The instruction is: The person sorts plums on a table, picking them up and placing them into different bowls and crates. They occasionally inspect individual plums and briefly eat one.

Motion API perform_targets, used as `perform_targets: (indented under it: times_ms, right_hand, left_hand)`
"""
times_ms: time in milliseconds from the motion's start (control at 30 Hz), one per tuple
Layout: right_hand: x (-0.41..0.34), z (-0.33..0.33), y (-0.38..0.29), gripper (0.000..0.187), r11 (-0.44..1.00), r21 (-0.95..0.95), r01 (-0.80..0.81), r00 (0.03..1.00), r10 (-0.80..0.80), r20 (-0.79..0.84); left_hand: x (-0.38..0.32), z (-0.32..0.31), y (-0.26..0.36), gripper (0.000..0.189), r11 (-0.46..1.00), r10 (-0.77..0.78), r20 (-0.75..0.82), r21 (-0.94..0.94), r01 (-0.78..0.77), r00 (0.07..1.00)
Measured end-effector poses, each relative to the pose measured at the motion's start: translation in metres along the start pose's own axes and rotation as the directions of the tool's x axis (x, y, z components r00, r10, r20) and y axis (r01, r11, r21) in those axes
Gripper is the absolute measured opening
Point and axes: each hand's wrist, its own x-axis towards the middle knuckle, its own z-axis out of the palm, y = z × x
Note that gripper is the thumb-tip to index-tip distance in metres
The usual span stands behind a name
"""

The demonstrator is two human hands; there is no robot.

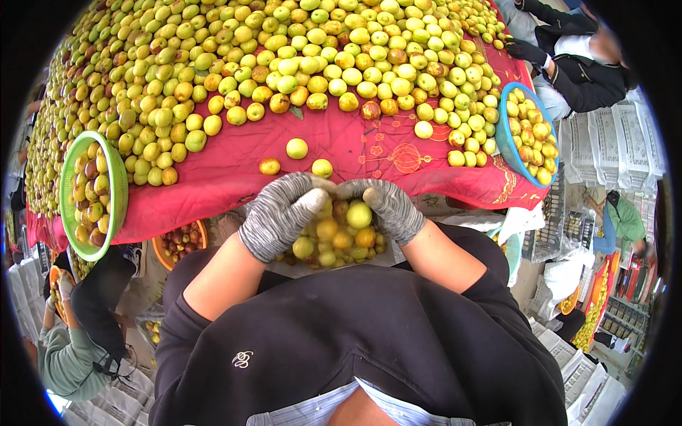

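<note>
My left hand (pixel 285 215), in a grey knitted glove, curves inward at the near edge of the red cloth (pixel 330 133). Opposite it, my right hand (pixel 388 207) wears a matching glove. The fingertips nearly meet, forming a cup. Yellow-green jujubes (pixel 341 229) lie or move between and below the palms, above my lap; several are blurred. One sharper jujube (pixel 359 214) is near my right thumb. Whether either palm holds fruit is hidden. Just beyond the fingers, a jujube (pixel 322 168) rests on the cloth, with two others close by.
A broad heap of jujubes (pixel 298 53) covers the cloth's far side. Filled baskets stand left, a green one (pixel 120 197), and right, a blue one (pixel 503 128). An orange basket (pixel 204 234) of darker fruit sits below. Other people (pixel 586 69) are at both sides.
</note>
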Motion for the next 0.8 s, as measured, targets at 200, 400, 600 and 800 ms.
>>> perform_targets:
  times_ms: [200, 400, 600, 800]
  right_hand:
    - [0.026, -0.003, -0.026, 0.035, 0.949, -0.311, 0.058, 0.996, -0.075, -0.040]
    - [0.118, 0.023, -0.023, 0.047, 0.459, -0.839, 0.291, 0.933, -0.330, 0.143]
    - [0.049, 0.030, -0.006, 0.055, 0.664, -0.737, 0.126, 0.969, -0.241, -0.051]
    - [0.032, 0.020, -0.019, 0.030, 0.730, -0.665, 0.156, 0.976, -0.217, -0.009]
  left_hand:
    - [-0.003, -0.029, 0.000, 0.029, 0.997, -0.068, -0.438, -0.002, 0.075, 0.896]
    - [0.031, -0.055, -0.012, 0.050, 0.460, -0.005, -0.249, 0.859, 0.223, 0.968]
    - [0.023, -0.020, -0.004, 0.045, 0.568, -0.015, -0.028, 0.822, 0.032, 0.999]
    - [0.013, -0.009, 0.008, 0.030, 0.699, -0.298, 0.131, 0.704, 0.122, 0.946]
